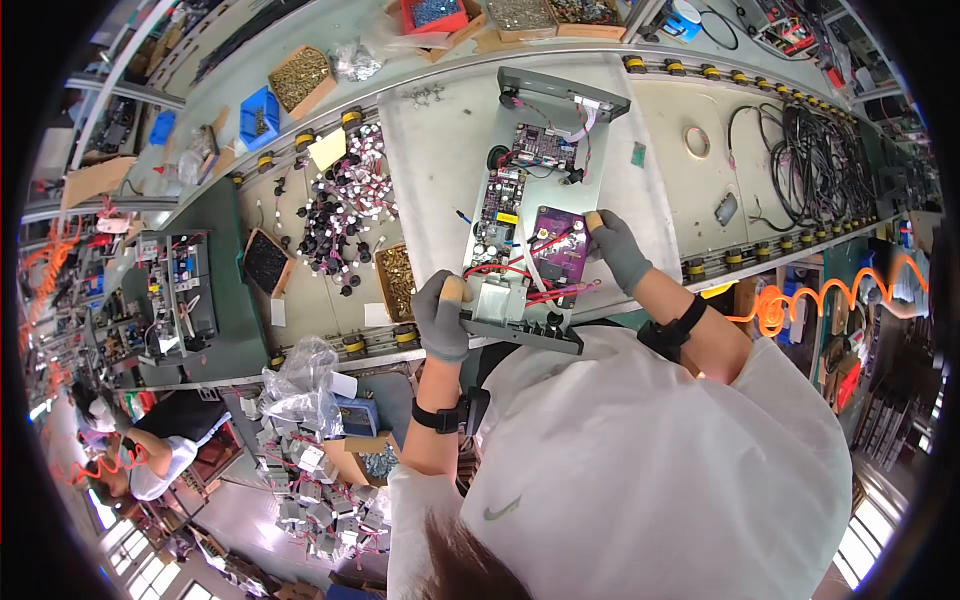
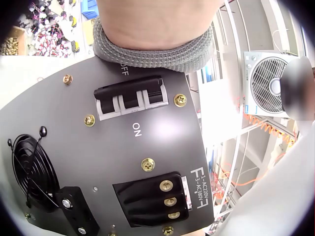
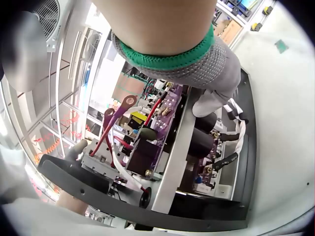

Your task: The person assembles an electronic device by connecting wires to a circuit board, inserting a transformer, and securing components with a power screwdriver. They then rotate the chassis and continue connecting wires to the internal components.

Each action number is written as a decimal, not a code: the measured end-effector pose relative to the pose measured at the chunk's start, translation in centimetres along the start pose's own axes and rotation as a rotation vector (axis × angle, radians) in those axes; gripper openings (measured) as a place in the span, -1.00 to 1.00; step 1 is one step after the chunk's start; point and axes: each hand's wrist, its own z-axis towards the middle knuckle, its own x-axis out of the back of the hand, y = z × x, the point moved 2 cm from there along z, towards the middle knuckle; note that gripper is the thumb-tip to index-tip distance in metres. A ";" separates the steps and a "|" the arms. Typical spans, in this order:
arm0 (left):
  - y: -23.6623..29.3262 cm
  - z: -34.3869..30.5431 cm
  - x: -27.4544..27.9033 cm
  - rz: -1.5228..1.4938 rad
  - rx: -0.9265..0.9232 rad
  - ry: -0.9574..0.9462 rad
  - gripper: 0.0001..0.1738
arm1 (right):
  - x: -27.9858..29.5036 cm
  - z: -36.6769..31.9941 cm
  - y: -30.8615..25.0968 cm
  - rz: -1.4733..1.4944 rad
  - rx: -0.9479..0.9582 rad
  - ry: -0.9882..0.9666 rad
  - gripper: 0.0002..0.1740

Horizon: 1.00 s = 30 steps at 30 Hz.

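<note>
A long open electronics chassis (image 1: 550,192) lies over the bench in front of the person, with a dark panel at each end. My left hand (image 1: 440,312), in a grey glove, grips its near left corner, thumb on top. On the other side my right hand (image 1: 615,248) holds the chassis edge beside a purple circuit board (image 1: 566,262). Red wires and a white cable cross the boards. In the left wrist view the near panel (image 2: 123,157) bears a breaker switch (image 2: 130,98), a fan grille and a terminal block; the left fingers are hidden behind it. Gloved right fingers (image 3: 209,103) curl over a metal rail.
Left on the bench lie a heap of wired connectors (image 1: 345,205) and a box of brass parts (image 1: 397,283). Coiled black cables (image 1: 815,165) and a tape roll (image 1: 697,142) are at the right. Roller tracks border the work surface. Another person (image 1: 165,465) is at lower left.
</note>
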 end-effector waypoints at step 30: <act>-11.6 17.3 -12.6 0.827 -0.215 -0.555 -0.53 | 28.5 -8.1 -0.8 0.119 0.027 0.478 -0.61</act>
